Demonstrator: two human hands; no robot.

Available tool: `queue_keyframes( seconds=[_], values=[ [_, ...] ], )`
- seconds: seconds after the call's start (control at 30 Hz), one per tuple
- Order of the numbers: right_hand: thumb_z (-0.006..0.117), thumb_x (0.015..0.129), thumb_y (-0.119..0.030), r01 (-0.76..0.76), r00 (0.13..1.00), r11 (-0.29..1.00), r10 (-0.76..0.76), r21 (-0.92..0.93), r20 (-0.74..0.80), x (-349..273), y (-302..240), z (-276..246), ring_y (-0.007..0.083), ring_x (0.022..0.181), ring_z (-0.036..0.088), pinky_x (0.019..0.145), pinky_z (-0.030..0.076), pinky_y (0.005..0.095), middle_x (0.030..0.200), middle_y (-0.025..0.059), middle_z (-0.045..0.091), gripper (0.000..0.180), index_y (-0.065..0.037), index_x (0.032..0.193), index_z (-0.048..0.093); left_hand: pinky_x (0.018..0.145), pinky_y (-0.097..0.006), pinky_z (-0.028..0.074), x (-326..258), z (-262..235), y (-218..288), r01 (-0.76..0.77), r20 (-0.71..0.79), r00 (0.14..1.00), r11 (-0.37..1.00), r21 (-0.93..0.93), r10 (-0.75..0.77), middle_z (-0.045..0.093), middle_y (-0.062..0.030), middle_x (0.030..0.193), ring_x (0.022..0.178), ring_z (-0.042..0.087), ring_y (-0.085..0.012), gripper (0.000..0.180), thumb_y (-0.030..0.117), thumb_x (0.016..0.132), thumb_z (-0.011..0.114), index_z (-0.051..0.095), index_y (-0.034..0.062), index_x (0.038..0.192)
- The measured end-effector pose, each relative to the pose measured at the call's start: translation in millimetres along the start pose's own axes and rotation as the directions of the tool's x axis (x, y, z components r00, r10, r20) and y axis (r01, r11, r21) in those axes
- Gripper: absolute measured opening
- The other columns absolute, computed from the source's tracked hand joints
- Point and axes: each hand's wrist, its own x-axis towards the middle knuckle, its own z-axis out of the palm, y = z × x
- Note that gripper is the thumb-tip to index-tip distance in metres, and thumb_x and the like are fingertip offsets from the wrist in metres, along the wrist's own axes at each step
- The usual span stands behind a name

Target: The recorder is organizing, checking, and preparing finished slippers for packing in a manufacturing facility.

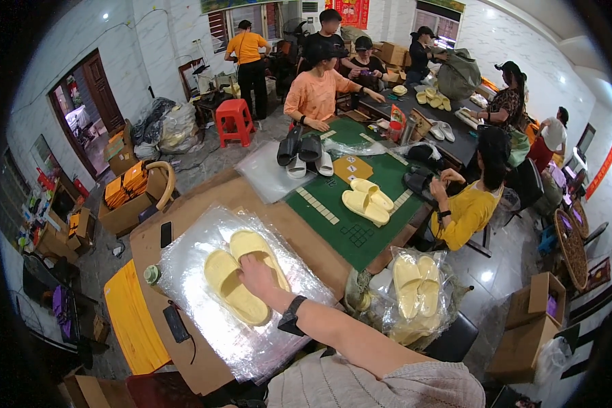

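Note:
My right hand [258, 277] reaches across the near table, a dark band on its wrist. Its fingers curl over the inner edges of a pair of pale yellow slippers [221, 273], where the straps meet, and grip them. The pair lies on a stack of shiny clear plastic bags [183, 255]. The fingertips are partly hidden between the two slippers. My left hand is not in view. To the right of my forearm, another pale yellow pair in a clear bag [415, 285] rests on top of other bagged slippers.
A green mat [357, 251] holds yellow slippers [368, 202], with black and white slippers [309, 146] beyond. A phone [166, 234], black case [175, 323] and small jar [152, 275] lie left. Several people work around. A red stool [234, 119] and cartons [132, 207] stand on the floor.

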Motion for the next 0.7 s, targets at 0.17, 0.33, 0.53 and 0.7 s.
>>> queue_keyframes(
  seconds=[0.17,0.33,0.53,0.7],
  values=[
    [0.06,0.087,-0.023,-0.031,0.999,1.0,0.031,0.003,0.03,0.3,-4.2,-4.2,0.0384,0.086,0.063,0.074,0.053,0.0482,0.103,0.0192,0.058,0.028,-0.003,0.104,0.052,0.068,-0.038,0.043,8.0,-3.0,2.8,-0.013,-0.057,0.998,1.0,0.018,0.014,0.057,-0.0085,0.095,0.083,0.056,-0.027,0.033,0.044,0.09,0.06,0.068,0.0153,0.104],
    [0.06,0.087,-0.023,-0.043,0.998,0.999,0.043,-0.003,0.034,2.2,-1.9,-1.7,0.0388,0.087,0.063,0.074,0.053,0.0482,0.101,0.0197,0.058,0.027,-0.003,0.104,0.052,0.067,-0.037,0.044,4.5,-0.9,2.9,0.017,-0.072,0.997,0.998,0.059,-0.013,0.057,-0.0084,0.094,0.082,0.056,-0.0267,0.032,0.045,0.089,0.062,0.07,0.0165,0.102],
    [0.059,0.088,-0.024,-0.009,1.0,1.0,0.009,0.028,0.004,0.2,-2.1,-2.6,0.0396,0.085,0.063,0.073,0.053,0.0492,0.101,0.02,0.057,0.027,-0.004,0.103,0.052,0.064,-0.034,0.044,7.2,-3.0,4.1,0.045,-0.094,0.995,0.994,0.099,-0.036,0.057,-0.0069,0.089,0.078,0.056,-0.0249,0.029,0.04,0.087,0.066,0.07,0.0153,0.101],
    [0.06,0.088,-0.024,-0.015,1.0,1.0,0.015,0.025,0.01,0.4,-0.4,-1.4,0.0391,0.083,0.064,0.072,0.053,0.0492,0.101,0.0197,0.057,0.029,-0.004,0.105,0.051,0.063,-0.034,0.043,2.0,0.7,1.3,0.049,-0.089,0.995,0.992,0.113,-0.039,0.059,-0.0071,0.089,0.079,0.057,-0.0248,0.031,0.041,0.088,0.064,0.07,0.0124,0.099]
  ],
)
